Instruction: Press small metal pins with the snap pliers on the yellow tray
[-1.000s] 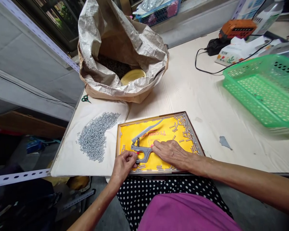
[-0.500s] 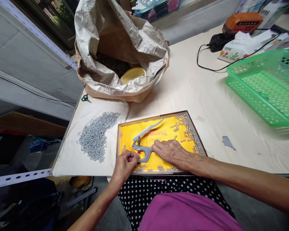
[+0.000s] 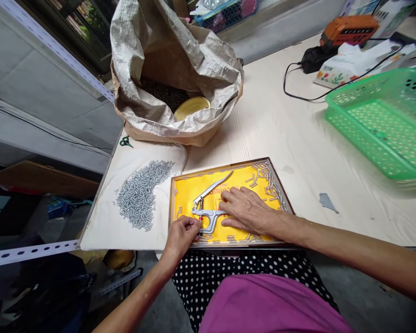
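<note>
Grey hand press pliers (image 3: 208,221) lie in a shallow, yellow-lined tray (image 3: 289,196), with a C-shaped jaw, a coil spring, a red part at the jaw and a raised lever. My left hand (image 3: 183,233) is closed in a pinch at the jaw's open side; whatever sits between the fingertips is hidden. Over the lower handle lies my right hand (image 3: 249,210), fingers spread and thumb apart, covering the handle's end. Small metal springs (image 3: 275,189) are scattered along the tray's right side and edges.
On a white cloth at left is a heap of small metal parts (image 3: 138,196), with green scissors (image 3: 126,142) behind. A large woven sack (image 3: 180,132) holds dark pieces and a yellow bowl (image 3: 192,107). A green basket (image 3: 377,159) and an orange device (image 3: 348,31) stand at right.
My right hand has loosened over the handle; its fingers have spread and the thumb now shows apart. My left hand stays pinched at the jaw. The view has shifted slightly.
</note>
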Tool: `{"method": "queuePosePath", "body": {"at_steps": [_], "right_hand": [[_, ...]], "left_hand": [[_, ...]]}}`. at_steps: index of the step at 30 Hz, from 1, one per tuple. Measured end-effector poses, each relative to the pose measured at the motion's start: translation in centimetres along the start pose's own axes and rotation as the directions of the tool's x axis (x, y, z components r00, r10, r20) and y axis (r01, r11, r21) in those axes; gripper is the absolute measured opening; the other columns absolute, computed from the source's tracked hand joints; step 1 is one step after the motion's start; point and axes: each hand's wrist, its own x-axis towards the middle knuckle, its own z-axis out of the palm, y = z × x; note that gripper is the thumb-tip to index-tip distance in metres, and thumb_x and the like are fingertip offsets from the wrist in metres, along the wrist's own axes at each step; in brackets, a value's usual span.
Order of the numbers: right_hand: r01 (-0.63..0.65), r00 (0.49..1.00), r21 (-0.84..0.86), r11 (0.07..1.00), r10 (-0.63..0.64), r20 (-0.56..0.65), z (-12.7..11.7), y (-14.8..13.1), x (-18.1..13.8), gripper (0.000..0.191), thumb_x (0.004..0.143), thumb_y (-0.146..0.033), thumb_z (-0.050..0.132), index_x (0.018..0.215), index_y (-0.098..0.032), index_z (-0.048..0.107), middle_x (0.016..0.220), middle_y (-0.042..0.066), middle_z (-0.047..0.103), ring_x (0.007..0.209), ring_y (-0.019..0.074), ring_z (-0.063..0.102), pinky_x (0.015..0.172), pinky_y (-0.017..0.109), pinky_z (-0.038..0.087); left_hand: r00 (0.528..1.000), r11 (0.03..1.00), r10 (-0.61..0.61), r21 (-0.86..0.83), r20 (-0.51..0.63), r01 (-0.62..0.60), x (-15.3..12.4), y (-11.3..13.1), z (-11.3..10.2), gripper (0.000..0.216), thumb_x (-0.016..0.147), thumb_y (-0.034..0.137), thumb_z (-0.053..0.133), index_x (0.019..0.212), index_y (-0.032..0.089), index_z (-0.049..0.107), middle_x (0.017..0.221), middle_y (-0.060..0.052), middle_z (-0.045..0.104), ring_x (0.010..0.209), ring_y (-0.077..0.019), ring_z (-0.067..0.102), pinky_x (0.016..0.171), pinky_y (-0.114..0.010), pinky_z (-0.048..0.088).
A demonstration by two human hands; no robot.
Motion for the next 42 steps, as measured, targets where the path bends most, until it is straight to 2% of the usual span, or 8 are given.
{"method": "queuePosePath", "body": {"at_steps": [4, 7, 16, 19, 23, 29, 35, 42], "right_hand": [[-0.046, 0.996, -0.055, 0.997, 0.042, -0.073, -1.0, 1.2, 1.0, 0.082, 0.073, -0.066, 0.071, 0.134, -0.015, 0.05, 0.148, 0.021, 0.038, 0.129, 0.04, 0.036, 0.098, 0.055, 0.034], [-0.069, 0.997, -0.08, 0.994, 0.068, -0.02, -1.5, 1.8, 1.8, 0.093, 0.066, -0.067, 0.075, 0.136, -0.011, 0.049, 0.137, 0.022, 0.049, 0.127, 0.0414, 0.038, 0.099, 0.055, 0.033], [-0.088, 0.996, -0.062, 0.994, 0.089, 0.019, -1.9, 1.3, 1.9, 0.065, 0.073, -0.057, 0.075, 0.116, -0.011, 0.059, 0.109, 0.013, 0.061, 0.098, 0.031, 0.05, 0.085, 0.046, 0.039], [-0.077, 0.997, -0.026, 0.997, 0.077, -0.007, -1.6, 1.0, 1.6, 0.055, 0.076, -0.048, 0.076, 0.111, -0.01, 0.06, 0.108, 0.013, 0.06, 0.097, 0.0287, 0.05, 0.083, 0.042, 0.041], [-0.065, 0.996, 0.019, 0.998, 0.066, -0.06, -1.3, 0.7, 1.3, 0.049, 0.08, -0.038, 0.074, 0.116, -0.009, 0.058, 0.111, 0.015, 0.059, 0.1, 0.0287, 0.05, 0.084, 0.041, 0.043], [-0.073, 0.997, 0.01, 0.997, 0.073, -0.019, -0.8, 0.7, 1.3, 0.047, 0.076, -0.028, 0.076, 0.114, -0.007, 0.058, 0.109, 0.017, 0.06, 0.1, 0.0295, 0.052, 0.084, 0.042, 0.047], [-0.092, 0.995, 0.061, 0.994, 0.094, -0.023, -0.1, 0.5, 1.3, 0.012, 0.088, -0.017, 0.059, 0.099, -0.014, 0.062, 0.097, 0.012, 0.063, 0.091, 0.0239, 0.054, 0.078, 0.037, 0.048], [-0.097, 0.995, 0.098, 0.99, 0.094, 0.035, -0.2, 0.4, 1.3, 0.011, 0.091, -0.017, 0.056, 0.096, -0.017, 0.066, 0.095, 0.01, 0.066, 0.088, 0.0223, 0.057, 0.075, 0.033, 0.046]], "left_hand": [[1.0, 0.999, -0.028, 0.022, 0.005, 0.028, -0.1, 0.3, 0.0, 0.032, 0.065, 0.047, 0.068, 0.065, 0.015, 0.064, 0.049, 0.002, 0.057, 0.047, -0.0134, 0.055, 0.048, -0.023, 0.039], [0.999, 0.998, -0.039, 0.049, 0.007, 0.039, -0.2, 0.5, 0.0, 0.03, 0.066, 0.045, 0.068, 0.067, 0.015, 0.065, 0.049, 0.002, 0.057, 0.048, -0.0136, 0.056, 0.049, -0.022, 0.038], [0.993, 0.947, 0.118, 0.303, -0.012, -0.108, -0.7, -0.1, -0.1, 0.031, 0.084, 0.042, 0.056, 0.072, 0.015, 0.065, 0.065, -0.005, 0.063, 0.064, -0.0205, 0.063, 0.066, -0.033, 0.051], [0.889, 0.778, 0.453, 0.519, -0.071, -0.355, -1.1, 0.7, 0.4, 0.031, 0.086, 0.042, 0.059, 0.099, 0.014, 0.067, 0.106, -0.014, 0.066, 0.101, -0.0286, 0.062, 0.09, -0.043, 0.051], [0.73, 0.48, 0.648, 0.627, 0.218, -0.614, 0.5, 2.8, 1.2, 0.065, 0.081, 0.033, 0.069, 0.139, 0.016, 0.045, 0.145, -0.014, 0.047, 0.13, -0.0326, 0.042, 0.108, -0.05, 0.04], [0.7, 0.292, 0.518, 0.668, 0.491, -0.684, 3.0, 5.8, 1.6, 0.061, 0.083, 0.032, 0.066, 0.136, 0.01, 0.047, 0.125, -0.014, 0.059, 0.11, -0.0294, 0.051, 0.1, -0.045, 0.046], [0.729, 0.313, 0.499, 0.687, 0.468, -0.656, 2.0, 6.2, 2.3, 0.022, 0.092, 0.028, 0.057, 0.108, 0.014, 0.062, 0.106, -0.009, 0.064, 0.1, -0.0258, 0.053, 0.09, -0.039, 0.049], [0.728, 0.361, 0.54, 0.666, 0.422, -0.653, 2.3, 5.3, 3.0, 0.014, 0.094, 0.026, 0.054, 0.094, 0.017, 0.065, 0.096, -0.008, 0.065, 0.097, -0.0244, 0.055, 0.086, -0.037, 0.051]]}}
